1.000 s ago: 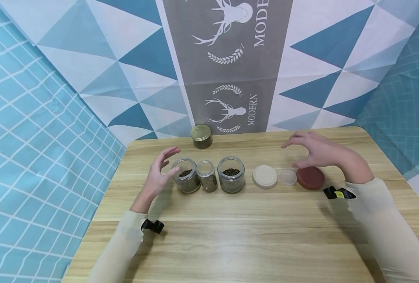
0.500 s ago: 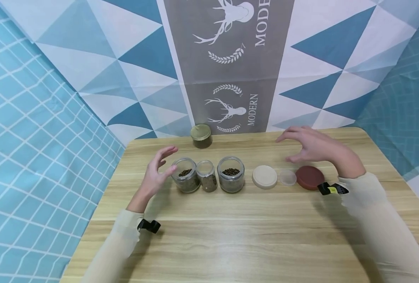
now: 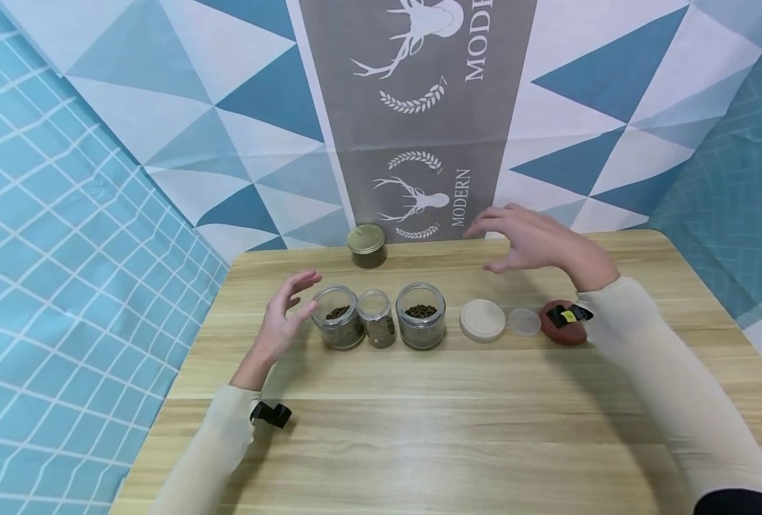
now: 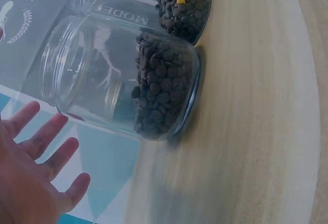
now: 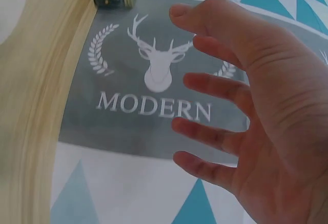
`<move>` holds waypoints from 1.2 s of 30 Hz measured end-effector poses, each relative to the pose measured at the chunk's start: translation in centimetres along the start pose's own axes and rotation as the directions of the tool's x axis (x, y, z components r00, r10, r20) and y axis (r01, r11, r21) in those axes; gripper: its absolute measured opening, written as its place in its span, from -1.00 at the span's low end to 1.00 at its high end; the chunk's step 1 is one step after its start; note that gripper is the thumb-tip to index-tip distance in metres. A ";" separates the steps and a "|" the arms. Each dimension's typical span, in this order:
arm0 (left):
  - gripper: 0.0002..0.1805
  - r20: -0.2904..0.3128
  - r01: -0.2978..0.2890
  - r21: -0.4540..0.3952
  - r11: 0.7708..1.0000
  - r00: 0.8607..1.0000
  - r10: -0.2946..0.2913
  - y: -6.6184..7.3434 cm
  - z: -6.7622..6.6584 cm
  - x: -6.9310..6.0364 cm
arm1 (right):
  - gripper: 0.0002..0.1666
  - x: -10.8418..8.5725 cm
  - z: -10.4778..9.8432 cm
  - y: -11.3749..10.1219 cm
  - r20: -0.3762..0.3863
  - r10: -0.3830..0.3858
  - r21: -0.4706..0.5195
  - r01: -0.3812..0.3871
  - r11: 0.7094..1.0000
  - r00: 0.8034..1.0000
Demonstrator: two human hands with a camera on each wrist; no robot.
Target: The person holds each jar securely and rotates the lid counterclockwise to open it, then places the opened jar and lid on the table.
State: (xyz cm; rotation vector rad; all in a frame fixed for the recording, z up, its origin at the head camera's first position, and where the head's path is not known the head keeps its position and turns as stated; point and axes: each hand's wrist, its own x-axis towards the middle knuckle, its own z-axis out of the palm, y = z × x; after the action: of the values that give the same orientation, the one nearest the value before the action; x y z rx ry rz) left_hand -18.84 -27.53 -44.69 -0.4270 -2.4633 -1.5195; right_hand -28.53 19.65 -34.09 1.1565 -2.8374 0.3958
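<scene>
My left hand (image 3: pixel 282 318) is beside the leftmost open glass jar (image 3: pixel 339 330), its fingers spread and holding nothing. Dark pellets fill the lower part of that jar (image 4: pixel 120 80) in the left wrist view. Right of it stand a narrow open glass jar (image 3: pixel 379 329) and another wide open glass jar (image 3: pixel 421 329), both with dark contents. Nothing is in my right hand (image 3: pixel 529 239), which hovers over the back of the table with loosely bent fingers. A capped jar with a gold lid (image 3: pixel 367 245) stands at the back, to the left of that hand.
A cream lid (image 3: pixel 482 320), a small clear lid (image 3: pixel 525 322) and a red-brown lid (image 3: pixel 557 333) lie in a row right of the jars. The wooden table (image 3: pixel 407 422) meets a patterned cloth wall (image 3: pixel 419 143) at its back edge.
My right hand has moved left and toward the back, away from above the red-brown lid. The left hand has barely shifted, and jars and lids stay in place.
</scene>
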 end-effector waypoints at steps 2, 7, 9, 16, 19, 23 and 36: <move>-0.34 0.001 0.006 0.004 1.000 1.000 -0.006 -0.1 0.0 -0.1 | -0.34 0.9 0.0 -0.3 0.005 -0.009 -0.004 0.009 1.000 1.000; -0.36 0.005 0.020 0.001 1.000 1.000 -0.020 -0.3 0.0 -0.4 | -0.31 3.1 0.1 -0.9 -0.009 -0.028 -0.021 0.028 0.999 1.000; -0.36 0.002 0.023 0.000 1.000 1.000 -0.023 -0.4 0.0 -0.4 | -0.29 3.8 0.3 -1.1 -0.022 -0.041 -0.024 0.040 0.999 0.999; -0.39 -0.004 0.020 0.004 1.000 1.000 -0.020 -0.6 0.0 -0.6 | -0.29 6.2 0.9 -1.9 -0.048 -0.100 -0.029 0.098 0.995 0.994; -0.40 -0.005 0.019 0.002 1.000 1.000 -0.019 -0.7 0.0 -0.8 | -0.30 7.2 1.0 -2.2 -0.040 -0.102 -0.037 0.101 0.994 0.994; -0.41 -0.016 0.017 0.002 1.000 1.000 -0.017 -0.7 0.0 -0.9 | -0.28 8.4 1.0 -2.5 -0.021 -0.106 -0.075 0.104 0.992 0.994; -0.41 -0.014 0.037 0.010 0.999 0.999 -0.037 -1.0 0.1 -1.0 | -0.23 11.7 0.8 -3.5 0.016 -0.173 -0.231 0.172 0.958 0.985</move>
State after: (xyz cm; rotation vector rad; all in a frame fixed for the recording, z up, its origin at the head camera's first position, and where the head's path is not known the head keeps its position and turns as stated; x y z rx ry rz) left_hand -18.21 -27.99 -45.91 -0.3703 -2.4804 -1.5182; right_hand -34.44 9.07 -32.45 1.3355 -2.6598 0.0547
